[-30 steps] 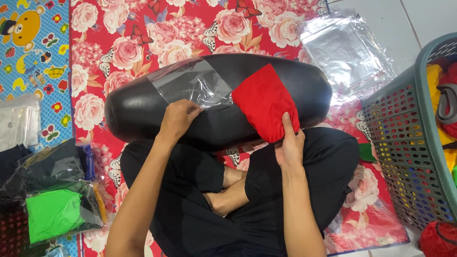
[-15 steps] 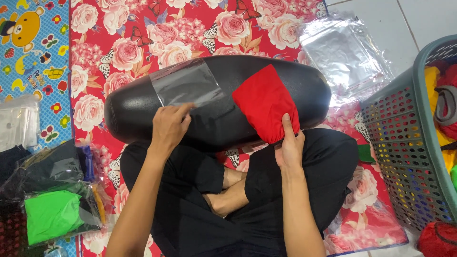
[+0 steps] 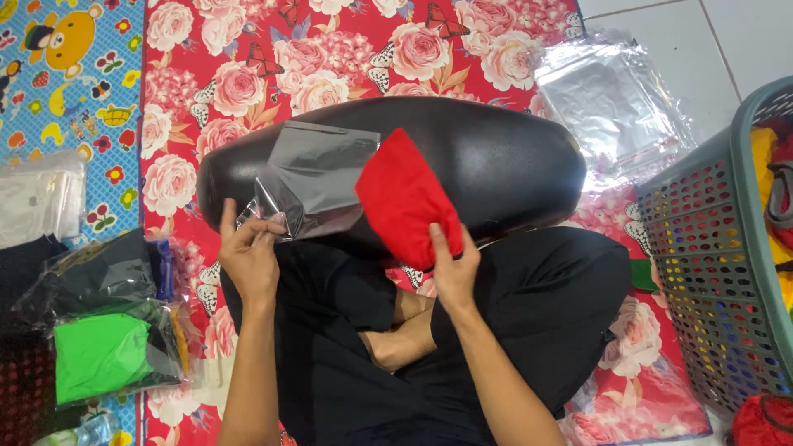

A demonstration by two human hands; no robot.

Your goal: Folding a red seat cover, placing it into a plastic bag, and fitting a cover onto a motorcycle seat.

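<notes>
Two hands are working over a long black cushion [image 3: 504, 157] that is lying across the person's lap. The left hand [image 3: 248, 260] is pinching the near corner of a clear plastic bag [image 3: 318, 177] between thumb and fingers. The bag is lying flat on the left part of the cushion, and its pinched corner is lifting up a little. The right hand [image 3: 454, 268] is closing on the bottom edge of a folded red cloth [image 3: 405, 198]. The cloth is resting on the middle of the cushion, tilted, just beside the bag and touching its right edge.

It looks like the person is getting hold of both things at once, the bag in one hand and the cloth in the other. The bag is looking flat and shut. A next move with it is going to need its two thin sides pulled apart, and that needs careful fingers because the plastic is slippery. The cloth is going to need a firm hold so it is not coming unfolded.

More clear bags [image 3: 611, 99] are lying on the red flower mat [image 3: 248, 74], past the cushion on the right. A grey basket [image 3: 702, 248] with holes is standing at the right. A green cloth in a bag [image 3: 99, 355] is lying at the left.
</notes>
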